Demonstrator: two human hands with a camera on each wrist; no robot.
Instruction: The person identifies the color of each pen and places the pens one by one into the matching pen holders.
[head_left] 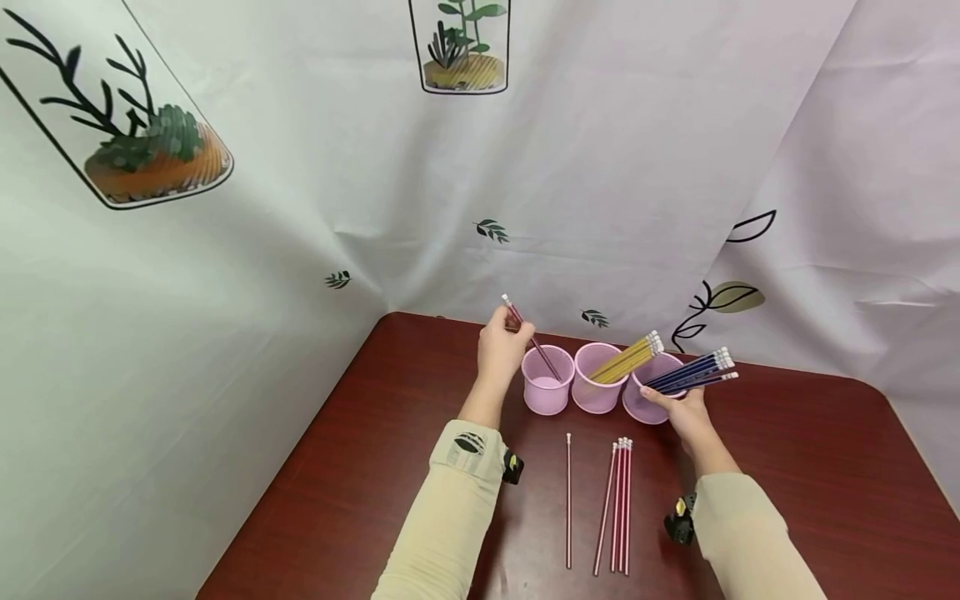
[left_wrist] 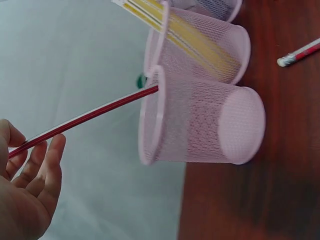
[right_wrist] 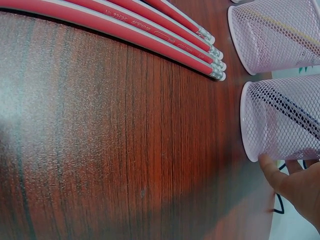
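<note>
Three pink mesh pencil cups stand in a row at the back of the table. My left hand pinches a red pencil near its eraser end, above the left cup. The pencil slants down, its lower end inside that cup's rim. Yellow pencils lean in the middle cup. Blue pencils lean to the right in the right cup. My right hand holds this cup at its right side, thumb along the front; in the right wrist view, its other fingers are partly hidden behind the mesh.
Several red pencils with white erasers lie side by side in front of the cups. One more red pencil lies apart to their left. A pale printed cloth hangs behind the dark red wooden table.
</note>
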